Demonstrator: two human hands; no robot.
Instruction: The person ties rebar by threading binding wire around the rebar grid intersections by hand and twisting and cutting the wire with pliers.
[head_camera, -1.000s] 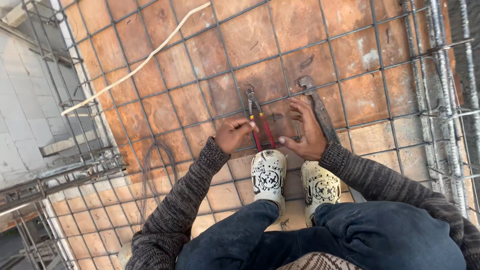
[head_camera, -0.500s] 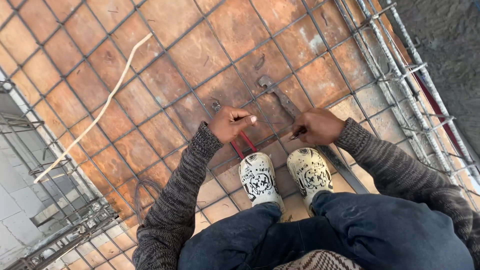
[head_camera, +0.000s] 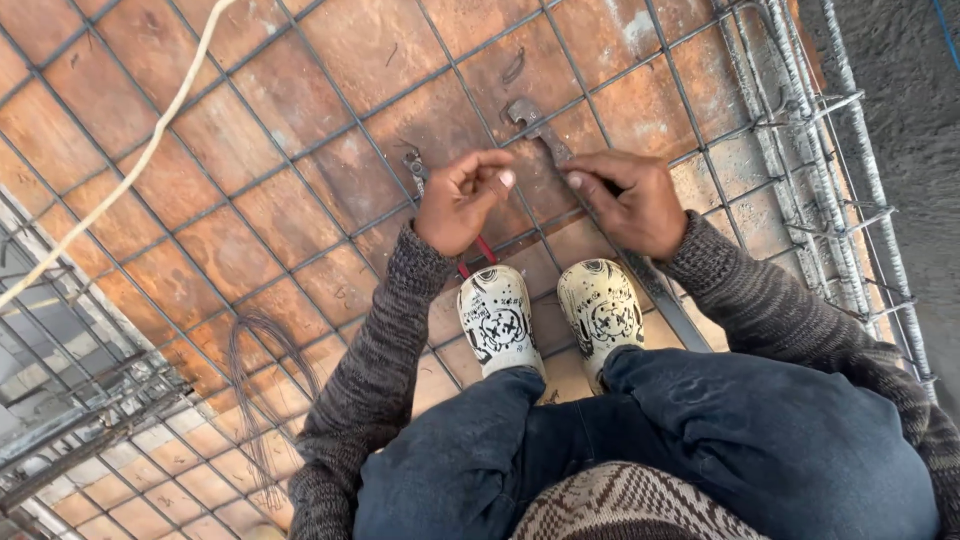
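Hands: left hand (head_camera: 460, 203) clenched on red-handled pliers (head_camera: 418, 170), right hand (head_camera: 628, 200) pinching thin wire at the rusty rebar grid (head_camera: 300, 150).

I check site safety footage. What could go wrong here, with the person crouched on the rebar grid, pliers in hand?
Bare fingers: the left hand grips red-handled pliers and the right hand sits on the rebar mesh; wire ends could cut or pinch. The loose wire coil might snag the clogs.
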